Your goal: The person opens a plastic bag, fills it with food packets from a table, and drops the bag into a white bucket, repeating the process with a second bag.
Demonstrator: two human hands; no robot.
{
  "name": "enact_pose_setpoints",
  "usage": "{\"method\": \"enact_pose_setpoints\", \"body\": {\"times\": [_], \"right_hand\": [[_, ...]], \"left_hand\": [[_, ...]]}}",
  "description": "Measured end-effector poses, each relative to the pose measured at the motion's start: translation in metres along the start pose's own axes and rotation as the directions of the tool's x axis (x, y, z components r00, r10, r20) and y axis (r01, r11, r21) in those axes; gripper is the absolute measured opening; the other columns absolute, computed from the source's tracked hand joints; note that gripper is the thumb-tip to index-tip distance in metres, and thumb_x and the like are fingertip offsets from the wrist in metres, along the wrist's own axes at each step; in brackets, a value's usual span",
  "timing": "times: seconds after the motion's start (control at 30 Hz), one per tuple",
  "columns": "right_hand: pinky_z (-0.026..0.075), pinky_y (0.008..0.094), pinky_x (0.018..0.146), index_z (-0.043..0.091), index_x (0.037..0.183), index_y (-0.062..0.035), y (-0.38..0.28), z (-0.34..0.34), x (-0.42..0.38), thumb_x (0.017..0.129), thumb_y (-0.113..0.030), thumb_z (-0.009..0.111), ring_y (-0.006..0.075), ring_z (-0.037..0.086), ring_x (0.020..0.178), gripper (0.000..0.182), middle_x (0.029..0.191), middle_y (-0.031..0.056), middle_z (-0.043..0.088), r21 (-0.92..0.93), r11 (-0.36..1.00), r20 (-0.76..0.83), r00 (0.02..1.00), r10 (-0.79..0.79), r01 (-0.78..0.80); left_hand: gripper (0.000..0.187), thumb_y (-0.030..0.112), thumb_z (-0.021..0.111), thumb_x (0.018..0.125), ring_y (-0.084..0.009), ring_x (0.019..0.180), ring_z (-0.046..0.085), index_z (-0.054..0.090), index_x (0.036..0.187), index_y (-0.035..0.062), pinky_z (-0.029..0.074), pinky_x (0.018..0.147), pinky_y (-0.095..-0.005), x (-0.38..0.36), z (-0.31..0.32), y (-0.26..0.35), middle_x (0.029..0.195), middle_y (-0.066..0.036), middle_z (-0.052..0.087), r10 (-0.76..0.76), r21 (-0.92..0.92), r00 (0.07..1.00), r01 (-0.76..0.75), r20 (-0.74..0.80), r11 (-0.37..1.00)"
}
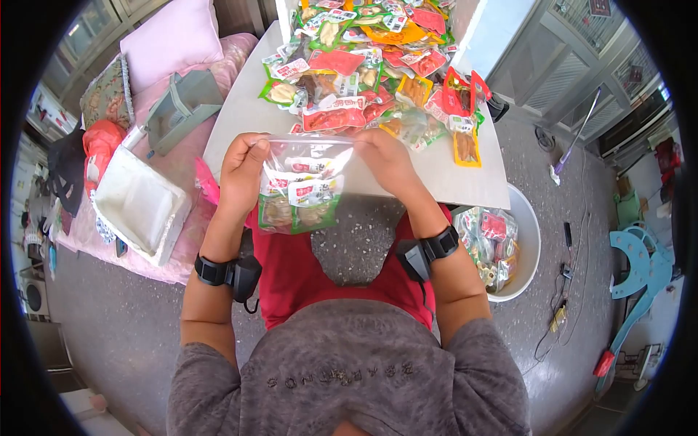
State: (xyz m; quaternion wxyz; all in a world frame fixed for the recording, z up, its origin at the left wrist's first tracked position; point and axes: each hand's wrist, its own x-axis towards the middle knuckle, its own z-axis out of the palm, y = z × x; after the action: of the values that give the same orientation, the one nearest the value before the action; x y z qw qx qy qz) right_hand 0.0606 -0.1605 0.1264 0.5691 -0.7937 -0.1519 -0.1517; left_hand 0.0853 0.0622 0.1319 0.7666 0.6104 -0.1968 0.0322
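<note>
A clear plastic bag (305,185) with several small green and white food packets inside hangs over my lap, just off the table's front edge. My left hand (243,167) pinches its top left corner, thumb on top. At the top right corner, my right hand (385,158) has its fingers closed on the same bag. The bag's top edge is stretched straight between both hands. Right behind it, a pile of red, green and orange food packets (334,112) covers the back of the pale table (451,182).
A white bucket (529,240) holding filled clear bags stands on the floor at the right. On the pink-covered seat at the left lie a white foam box (138,207), a grey tray (185,109) and cushions. Cables (563,298) lie on the floor at the right.
</note>
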Motion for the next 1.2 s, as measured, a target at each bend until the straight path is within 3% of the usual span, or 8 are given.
{"method": "enact_pose_setpoints", "body": {"times": [0.1, 0.3, 0.4, 0.6, 0.73, 0.93, 1.03, 1.2], "right_hand": [[0.038, 0.023, 0.064, 0.052, 0.077, -0.0017, -0.006, -0.009, -0.007, 0.077, -0.01, 0.048, 0.0092, 0.048, 0.07, 0.009, 0.073, 0.0042, 0.053, 0.099, 0.99, -0.006, 0.995, 0.103, -0.102], [0.039, 0.0224, 0.063, 0.052, 0.075, -0.0015, -0.011, -0.018, -0.025, 0.077, -0.01, 0.048, 0.008, 0.047, 0.068, 0.01, 0.072, 0.0026, 0.052, 0.145, 0.983, -0.082, 0.988, 0.128, -0.115], [0.039, 0.023, 0.061, 0.051, 0.074, -0.0014, -0.017, -0.027, -0.039, 0.077, -0.01, 0.048, 0.0095, 0.047, 0.065, 0.01, 0.069, 0.0031, 0.052, 0.124, 0.992, -0.092, 0.995, 0.042, -0.031], [0.039, 0.0294, 0.057, 0.051, 0.076, -0.0006, -0.031, -0.048, -0.068, 0.072, -0.008, 0.053, 0.0215, 0.051, 0.062, 0.009, 0.066, 0.0103, 0.051, -0.098, 0.984, 0.159, 0.979, -0.131, 0.148], [0.038, 0.0378, 0.056, 0.05, 0.068, -0.0012, -0.033, -0.051, -0.091, 0.07, -0.014, 0.051, 0.0315, 0.049, 0.063, 0.014, 0.063, 0.0144, 0.05, -0.121, 0.987, 0.161, 0.983, -0.087, 0.107], [0.037, 0.0361, 0.056, 0.048, 0.069, -0.0002, -0.035, -0.07, -0.122, 0.073, -0.013, 0.051, 0.0299, 0.048, 0.064, 0.013, 0.065, 0.0128, 0.048, -0.173, 0.983, 0.24, 0.971, -0.019, 0.062], [0.038, 0.0349, 0.057, 0.049, 0.07, -0.0009, -0.035, -0.088, -0.137, 0.073, -0.012, 0.049, 0.0291, 0.048, 0.065, 0.012, 0.066, 0.0127, 0.049, -0.235, 0.968, 0.242, 0.97, -0.026, 0.085], [0.038, 0.0353, 0.057, 0.048, 0.069, -0.0014, -0.041, -0.147, -0.169, 0.07, -0.011, 0.048, 0.0287, 0.049, 0.063, 0.01, 0.065, 0.0129, 0.049, -0.363, 0.922, 0.109, 0.976, 0.188, -0.137]], "left_hand": [[0.011, 0.011, 0.045, 0.081, -0.0129, 0.07, 0.052, 0.047, 0.084, 0.0011, 0.042, 0.068, -0.0254, -0.002, 0.011, 0.004, 0.078, -0.007, 0.054, -0.1, -0.283, 0.994, 0.107, 0.041, 0.953], [0.007, 0.008, 0.044, 0.08, -0.0157, 0.07, 0.053, 0.046, 0.082, 0.0016, 0.043, 0.068, -0.0294, -0.002, 0.031, -0.005, 0.076, -0.007, 0.054, -0.105, -0.33, 0.994, 0.113, 0.043, 0.937], [0.008, 0.007, 0.042, 0.08, -0.0177, 0.072, 0.053, 0.047, 0.085, 0.0031, 0.042, 0.07, -0.0321, -0.005, 0.03, -0.012, 0.081, -0.008, 0.054, -0.079, -0.288, 0.99, 0.109, 0.114, 0.951], [0.007, 0.003, 0.04, 0.079, -0.0143, 0.076, 0.05, 0.045, 0.083, -0.0002, 0.04, 0.071, -0.0283, -0.027, 0.057, 0.0, 0.083, -0.01, 0.051, -0.105, -0.152, 0.954, 0.152, 0.282, 0.977], [0.007, 0.004, 0.04, 0.08, -0.015, 0.075, 0.049, 0.045, 0.082, -0.0004, 0.039, 0.072, -0.0291, -0.038, 0.071, -0.002, 0.083, -0.011, 0.051, -0.156, -0.134, 0.911, 0.221, 0.383, 0.966], [0.008, 0.007, 0.042, 0.08, -0.0209, 0.086, 0.049, 0.045, 0.084, 0.0005, 0.038, 0.075, -0.0316, -0.049, 0.089, -0.014, 0.087, -0.013, 0.052, -0.127, -0.125, 0.816, 0.237, 0.564, 0.963], [0.01, 0.008, 0.044, 0.079, -0.0191, 0.086, 0.049, 0.046, 0.086, 0.0008, 0.038, 0.075, -0.0303, -0.049, 0.091, -0.022, 0.088, -0.011, 0.053, -0.181, 0.063, 0.76, 0.182, 0.624, 0.981], [0.011, 0.007, 0.041, 0.079, -0.0145, 0.082, 0.048, 0.047, 0.087, 0.0018, 0.039, 0.072, -0.0263, -0.051, 0.079, -0.059, 0.087, -0.009, 0.052, -0.389, 0.182, 0.746, 0.347, 0.541, 0.92]]}}
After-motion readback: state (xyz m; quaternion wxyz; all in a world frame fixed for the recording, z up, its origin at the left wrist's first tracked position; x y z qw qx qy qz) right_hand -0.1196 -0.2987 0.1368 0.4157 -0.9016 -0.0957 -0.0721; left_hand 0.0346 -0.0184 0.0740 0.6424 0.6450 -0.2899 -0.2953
